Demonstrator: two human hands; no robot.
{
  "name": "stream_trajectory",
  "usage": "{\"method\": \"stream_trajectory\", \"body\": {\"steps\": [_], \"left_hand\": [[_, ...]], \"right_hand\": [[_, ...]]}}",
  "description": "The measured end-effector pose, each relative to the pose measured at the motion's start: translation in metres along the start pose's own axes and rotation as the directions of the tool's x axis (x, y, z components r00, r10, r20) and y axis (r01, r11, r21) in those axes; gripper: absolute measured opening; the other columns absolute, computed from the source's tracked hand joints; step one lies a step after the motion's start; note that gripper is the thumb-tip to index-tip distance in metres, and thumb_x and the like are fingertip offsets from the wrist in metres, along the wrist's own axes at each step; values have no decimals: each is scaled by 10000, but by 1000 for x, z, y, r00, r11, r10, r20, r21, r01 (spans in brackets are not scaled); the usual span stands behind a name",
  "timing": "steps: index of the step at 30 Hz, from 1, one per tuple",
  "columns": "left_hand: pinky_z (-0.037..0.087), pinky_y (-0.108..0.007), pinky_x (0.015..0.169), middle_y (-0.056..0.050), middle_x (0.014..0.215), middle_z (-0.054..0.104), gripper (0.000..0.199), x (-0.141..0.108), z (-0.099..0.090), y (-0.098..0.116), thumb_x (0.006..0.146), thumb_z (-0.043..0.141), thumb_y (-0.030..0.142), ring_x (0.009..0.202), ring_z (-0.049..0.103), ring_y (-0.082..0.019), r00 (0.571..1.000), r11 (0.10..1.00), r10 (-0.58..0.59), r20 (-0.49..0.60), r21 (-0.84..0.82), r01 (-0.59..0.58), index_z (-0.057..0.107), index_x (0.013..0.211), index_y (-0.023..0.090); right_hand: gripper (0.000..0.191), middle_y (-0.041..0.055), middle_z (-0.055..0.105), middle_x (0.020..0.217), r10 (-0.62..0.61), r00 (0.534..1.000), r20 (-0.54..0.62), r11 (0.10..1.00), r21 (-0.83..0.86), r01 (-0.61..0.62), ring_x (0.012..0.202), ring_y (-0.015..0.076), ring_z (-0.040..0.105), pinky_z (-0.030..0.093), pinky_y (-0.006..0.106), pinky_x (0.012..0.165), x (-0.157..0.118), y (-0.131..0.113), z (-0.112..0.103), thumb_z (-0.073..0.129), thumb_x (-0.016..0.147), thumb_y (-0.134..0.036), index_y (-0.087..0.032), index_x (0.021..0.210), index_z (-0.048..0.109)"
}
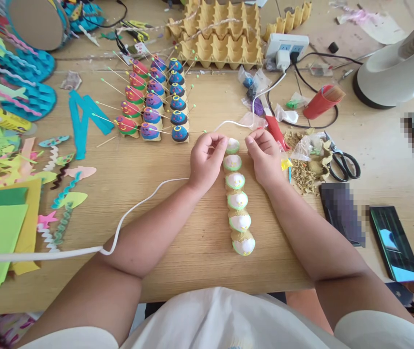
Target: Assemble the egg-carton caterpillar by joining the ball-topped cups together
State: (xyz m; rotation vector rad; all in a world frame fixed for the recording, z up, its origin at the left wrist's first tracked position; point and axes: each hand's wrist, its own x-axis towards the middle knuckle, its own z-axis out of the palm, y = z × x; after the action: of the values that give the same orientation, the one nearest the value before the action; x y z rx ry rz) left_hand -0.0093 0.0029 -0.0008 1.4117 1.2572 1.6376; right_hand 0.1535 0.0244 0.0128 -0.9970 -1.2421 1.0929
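Note:
A strip of egg carton (241, 222) lies lengthwise on the table in front of me. Its several bumps carry white clay caps with light green edging and small yellow marks. At the strip's far end, my left hand (207, 160) is closed in a pinch beside the last bump, thumb and forefinger together at its left edge. Just right of that bump, my right hand (267, 157) is also pinched closed. Whatever either hand's fingertips hold is too small or hidden to make out.
Painted egg-carton caterpillars (153, 102) with stick feelers stand behind my left hand. Beyond are stacked egg cartons (224, 34) and a power strip (286, 46). Black scissors (345, 165), a phone (395, 242) and a red tube (323, 102) lie right; a white cable (130, 211) crosses my left arm.

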Motion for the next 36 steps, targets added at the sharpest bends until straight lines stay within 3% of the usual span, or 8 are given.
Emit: {"method": "stream_trajectory", "body": {"steps": [10,17,22,28,33,36], "left_hand": [[567,-274,814,-28,980,793,409,-1,0,1,1069,687,634,898,730,-153,999,999,29,35,17,-30,746,991,237],[559,-288,801,-40,1000,780,365,-3,-4,11,1084,694,593,945,725,-167,966,973,211,149,64,-222,795,1057,243],[584,-317,865,-45,1035,792,337,-4,-6,11,1067,723,579,991,727,-185,945,948,258,202,135,-288,832,1099,261],[599,-353,960,-42,1015,804,256,-1,-7,12,1051,761,514,1012,736,-202,953,959,211,220,143,-245,852,1036,276],[577,-318,839,-32,980,801,344,0,-6,11,1053,738,591,945,727,-183,968,971,186,167,122,-207,845,990,270],[550,-300,767,-32,969,804,387,0,-5,10,1052,724,631,917,720,-173,972,974,194,132,95,-207,838,981,268]], "right_hand": [[738,-18,517,643,-14,1000,3,987,-163,14,662,143,472,440,329,666,-4,-6,-2,642,885,-940,-240,656,591],[714,-26,514,654,-83,995,52,980,-177,91,669,138,468,446,329,693,-7,-12,0,634,928,-900,-236,668,607],[714,-14,559,672,-98,988,122,974,-192,121,687,146,499,450,331,685,-8,-16,1,637,931,-897,-236,662,609],[718,-10,579,684,-90,982,165,976,-181,120,675,141,517,454,333,680,-8,-16,1,646,918,-907,-232,671,630],[725,-9,587,704,-70,986,154,982,-161,95,701,147,527,479,339,717,-8,-14,0,570,950,-921,-237,731,670],[677,-14,587,733,-76,987,143,989,-117,93,716,146,516,479,328,709,-8,-14,1,652,916,-906,-242,785,673]]}}
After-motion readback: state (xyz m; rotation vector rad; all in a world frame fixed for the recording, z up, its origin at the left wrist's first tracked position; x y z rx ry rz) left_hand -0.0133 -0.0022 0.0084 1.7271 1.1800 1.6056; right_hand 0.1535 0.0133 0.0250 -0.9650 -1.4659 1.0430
